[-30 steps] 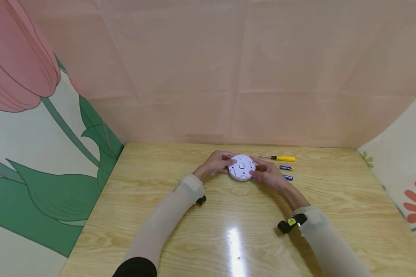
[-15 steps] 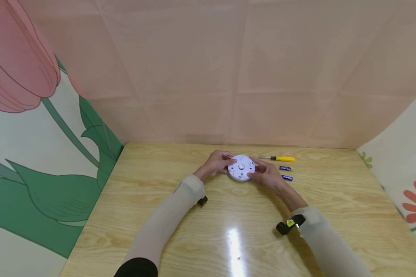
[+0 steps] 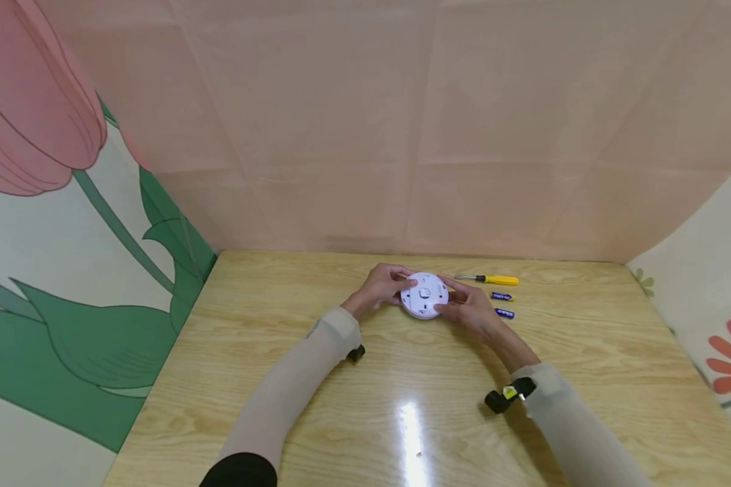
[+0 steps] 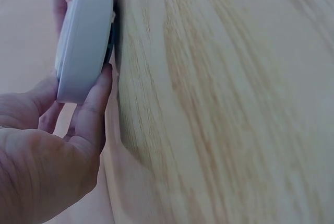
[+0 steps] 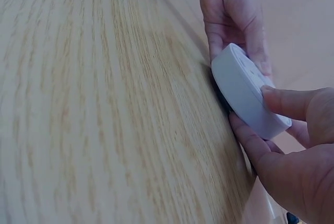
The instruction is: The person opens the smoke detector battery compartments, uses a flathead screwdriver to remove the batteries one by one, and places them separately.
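Observation:
Both hands hold a round white puck-shaped device [image 3: 424, 296] between them near the back of the table. Its flat face, with small dark slots and a mark in the middle, is turned up toward the head camera. My left hand [image 3: 380, 287] grips the left rim, thumb on top and fingers beneath. From the right, my right hand [image 3: 472, 311] pinches the rim, with its thumb on the face. In the left wrist view the smooth white side wall [image 4: 86, 41] shows, with a dark part along the underside. The right wrist view shows the device [image 5: 242, 96] tilted close to the tabletop.
A yellow-handled screwdriver [image 3: 499, 279] lies behind and right of the right hand. Two blue batteries [image 3: 502, 296] lie just in front of it, beside that hand. The wooden table [image 3: 280, 284] meets a pink cloth backdrop [image 3: 317, 169] at its back edge.
Over the first half second the device turned a little and the right thumb slid slightly left and down on its face. Since then the hands have stayed nearly still.

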Tool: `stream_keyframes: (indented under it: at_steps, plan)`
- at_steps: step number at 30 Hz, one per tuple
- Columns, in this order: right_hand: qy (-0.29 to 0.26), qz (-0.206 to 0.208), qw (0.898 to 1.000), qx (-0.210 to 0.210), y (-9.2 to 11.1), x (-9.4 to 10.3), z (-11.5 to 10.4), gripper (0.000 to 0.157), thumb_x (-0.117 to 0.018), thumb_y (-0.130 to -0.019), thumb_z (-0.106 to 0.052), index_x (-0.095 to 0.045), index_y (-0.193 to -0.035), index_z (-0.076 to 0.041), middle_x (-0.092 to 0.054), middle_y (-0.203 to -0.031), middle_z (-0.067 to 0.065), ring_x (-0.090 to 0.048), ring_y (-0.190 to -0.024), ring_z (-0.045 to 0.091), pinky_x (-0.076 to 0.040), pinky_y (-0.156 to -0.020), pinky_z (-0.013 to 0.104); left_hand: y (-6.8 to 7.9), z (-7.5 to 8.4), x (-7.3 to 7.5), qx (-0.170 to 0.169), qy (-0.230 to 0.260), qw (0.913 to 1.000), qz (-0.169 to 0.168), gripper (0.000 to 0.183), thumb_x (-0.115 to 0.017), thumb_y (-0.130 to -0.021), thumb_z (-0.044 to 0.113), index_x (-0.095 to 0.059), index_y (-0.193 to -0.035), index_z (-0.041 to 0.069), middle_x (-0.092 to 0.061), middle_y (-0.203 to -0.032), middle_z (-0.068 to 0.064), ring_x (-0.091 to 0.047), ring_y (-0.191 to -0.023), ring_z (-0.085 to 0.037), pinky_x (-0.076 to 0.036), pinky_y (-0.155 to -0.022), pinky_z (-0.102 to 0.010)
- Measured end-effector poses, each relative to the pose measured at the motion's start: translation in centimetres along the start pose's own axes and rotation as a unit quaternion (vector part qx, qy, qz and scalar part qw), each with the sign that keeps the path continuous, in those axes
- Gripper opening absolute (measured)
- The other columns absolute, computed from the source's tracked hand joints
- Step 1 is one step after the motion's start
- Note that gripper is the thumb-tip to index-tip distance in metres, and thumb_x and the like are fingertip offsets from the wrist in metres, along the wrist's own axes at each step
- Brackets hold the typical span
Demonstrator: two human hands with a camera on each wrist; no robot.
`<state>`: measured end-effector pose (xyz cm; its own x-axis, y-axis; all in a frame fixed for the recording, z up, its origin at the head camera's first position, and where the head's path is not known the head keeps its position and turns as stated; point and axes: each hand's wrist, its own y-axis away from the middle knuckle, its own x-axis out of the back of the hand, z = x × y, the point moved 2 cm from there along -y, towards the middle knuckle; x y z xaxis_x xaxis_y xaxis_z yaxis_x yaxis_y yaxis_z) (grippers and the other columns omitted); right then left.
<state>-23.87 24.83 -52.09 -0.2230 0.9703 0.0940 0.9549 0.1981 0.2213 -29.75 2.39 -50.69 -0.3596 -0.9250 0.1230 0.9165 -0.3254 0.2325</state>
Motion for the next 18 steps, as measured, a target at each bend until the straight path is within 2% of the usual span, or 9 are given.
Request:
stream_keyframes:
  at_steps: [7,18]
  plan:
    - [0.011,0.002,1.0,0.002,-0.07,-0.05,-0.02,0.075,-0.075,-0.096,0.002,-0.044,-0.162,-0.015,-0.059,-0.134,0.029,-0.065,-0.1,0.014,-0.06,-0.085,0.022,-0.04,-0.07,0.24,-0.009,-0.008,0.9999,-0.003,0.024,-0.08,-0.096,0.011,-0.08,-0.12,0.009,-0.073,-0.102,-0.006,-0.064,-0.069,-0.013,-0.062,-0.058,-0.032]
    - [0.018,0.003,1.0,0.016,0.16,0.07,-0.04,0.077,-0.076,-0.094,0.004,-0.044,-0.162,-0.014,-0.059,-0.132,0.028,-0.063,-0.103,0.016,-0.06,-0.085,0.022,0.05,-0.1,0.08,-0.01,-0.009,0.9998,-0.012,0.028,-0.081,-0.094,0.009,-0.08,-0.122,0.012,-0.073,-0.104,-0.006,-0.067,-0.077,-0.015,-0.065,-0.068,-0.038]
